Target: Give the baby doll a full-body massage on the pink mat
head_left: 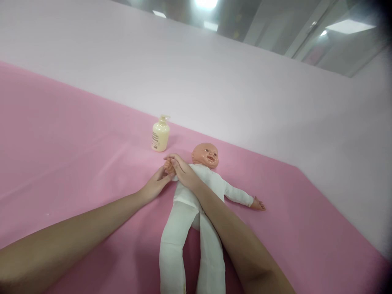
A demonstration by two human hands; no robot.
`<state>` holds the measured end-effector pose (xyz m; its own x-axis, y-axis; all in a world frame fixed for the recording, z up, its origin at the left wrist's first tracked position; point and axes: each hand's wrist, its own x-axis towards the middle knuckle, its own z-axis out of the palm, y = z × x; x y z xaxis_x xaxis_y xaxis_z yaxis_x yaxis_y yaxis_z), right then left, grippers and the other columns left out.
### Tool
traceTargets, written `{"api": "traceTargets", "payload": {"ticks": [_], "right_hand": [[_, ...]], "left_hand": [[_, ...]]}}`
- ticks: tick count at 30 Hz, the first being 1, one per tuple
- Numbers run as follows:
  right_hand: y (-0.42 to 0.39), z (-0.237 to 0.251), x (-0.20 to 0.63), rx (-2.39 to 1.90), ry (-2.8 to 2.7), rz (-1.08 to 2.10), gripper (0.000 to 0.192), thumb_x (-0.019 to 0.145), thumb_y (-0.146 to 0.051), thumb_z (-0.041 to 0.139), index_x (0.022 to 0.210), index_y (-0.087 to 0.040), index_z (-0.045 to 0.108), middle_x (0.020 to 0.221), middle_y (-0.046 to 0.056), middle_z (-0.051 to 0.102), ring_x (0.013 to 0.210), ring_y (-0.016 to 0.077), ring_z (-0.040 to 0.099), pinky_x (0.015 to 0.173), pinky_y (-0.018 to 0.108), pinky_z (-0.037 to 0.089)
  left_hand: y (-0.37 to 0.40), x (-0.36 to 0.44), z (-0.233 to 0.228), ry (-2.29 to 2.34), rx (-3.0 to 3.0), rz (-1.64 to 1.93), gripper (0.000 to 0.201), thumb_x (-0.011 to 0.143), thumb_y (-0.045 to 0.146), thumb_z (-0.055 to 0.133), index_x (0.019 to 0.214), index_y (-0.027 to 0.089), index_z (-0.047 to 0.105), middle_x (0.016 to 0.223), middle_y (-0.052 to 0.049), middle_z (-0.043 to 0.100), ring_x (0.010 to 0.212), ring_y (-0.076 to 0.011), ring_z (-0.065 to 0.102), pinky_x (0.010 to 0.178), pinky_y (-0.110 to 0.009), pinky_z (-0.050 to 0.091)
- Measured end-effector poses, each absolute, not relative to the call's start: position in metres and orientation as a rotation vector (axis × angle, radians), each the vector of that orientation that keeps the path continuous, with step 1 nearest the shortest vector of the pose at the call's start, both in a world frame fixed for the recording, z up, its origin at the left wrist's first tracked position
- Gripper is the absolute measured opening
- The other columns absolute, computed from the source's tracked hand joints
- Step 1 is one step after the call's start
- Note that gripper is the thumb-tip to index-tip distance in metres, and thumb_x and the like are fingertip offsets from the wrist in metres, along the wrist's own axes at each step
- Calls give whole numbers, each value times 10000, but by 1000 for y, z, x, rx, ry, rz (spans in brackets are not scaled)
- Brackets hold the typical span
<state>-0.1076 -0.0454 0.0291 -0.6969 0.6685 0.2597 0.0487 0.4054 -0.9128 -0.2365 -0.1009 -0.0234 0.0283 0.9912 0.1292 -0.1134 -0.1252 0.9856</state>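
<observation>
A baby doll [206,156] with a bare head and a white cloth body lies on its back on a pink sheet [101,163]. My left hand [157,183] is closed around the doll's hand on the left side of the picture. Across the doll's shoulder reaches my right hand [181,169], its fingers curled over that same small hand from above. Part of the doll's arm is hidden beneath my hands. The doll's other arm [240,194] stretches out to the right, with its plastic hand resting on the sheet.
Just beyond my hands, a pale yellow pump bottle [160,135] stands upright on the sheet. A white wall [196,90] rises behind the sheet's far edge, with a glass window [269,28] above it reflecting ceiling lights.
</observation>
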Motion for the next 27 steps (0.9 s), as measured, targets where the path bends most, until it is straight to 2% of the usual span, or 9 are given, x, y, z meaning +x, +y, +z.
{"api": "traceTargets", "payload": {"ticks": [2,6,11,14,17,19,21,24,27], "right_hand": [[-43,28,-108,-612,-2082,1290,319,990,-457,373,1129,-218,532,995,38,604,961,132,581,940,302,458],[-40,25,-110,-537,-2124,1356,289,988,-387,391,1172,-207,523,1143,63,604,1140,146,547,1046,330,400],[-40,24,-112,-475,-2120,1399,281,938,-312,484,1199,-215,521,1243,74,583,1222,165,517,1088,360,367],[-40,25,-111,-567,-2131,1307,249,911,-277,515,1149,-209,543,1188,68,614,1164,174,544,1046,370,396],[-39,25,-108,-675,-2135,1216,158,899,-309,525,1005,-199,566,1014,31,641,986,161,581,914,331,448],[-38,26,-106,-750,-2123,1147,155,900,-342,512,887,-196,562,873,-5,619,846,139,567,817,292,448],[-38,27,-106,-786,-2104,1098,188,897,-353,504,810,-195,557,795,-23,596,773,127,543,764,270,432],[-38,29,-107,-801,-2076,1051,163,879,-326,516,805,-195,578,816,-17,622,787,129,552,769,268,425],[-36,28,-109,-840,-2082,962,138,879,-291,506,824,-196,588,850,-4,630,821,136,560,797,282,428]], "left_hand": [[-100,-237,-25,1031,1210,1365,497,884,504,545,1261,180,530,1096,-81,620,1035,-238,558,899,-353,442],[-97,-238,-31,1069,1135,1373,608,898,596,478,1360,202,463,1064,-74,616,905,-211,564,789,-337,463],[-94,-238,-35,1053,1116,1375,663,891,687,379,1264,159,527,1010,-86,622,848,-198,555,737,-328,458],[-93,-238,-36,1065,1126,1361,691,870,732,342,1147,147,585,981,-93,639,838,-204,563,733,-332,458],[-93,-239,-37,1088,1133,1342,710,867,739,327,1160,147,586,974,-89,642,818,-206,573,744,-347,467],[-95,-239,-36,1112,1177,1338,668,878,697,382,1220,154,568,1015,-90,642,887,-225,590,799,-361,473],[-96,-239,-34,1101,1252,1345,584,886,615,472,1259,173,556,1097,-91,639,1047,-256,580,896,-366,459],[-98,-238,-30,1029,1317,1320,493,855,487,597,1239,181,565,1160,-90,644,1184,-281,544,987,-377,439],[-97,-238,-28,1071,1312,1239,446,800,431,668,1146,159,593,1093,-99,678,1096,-300,605,960,-426,471]]}}
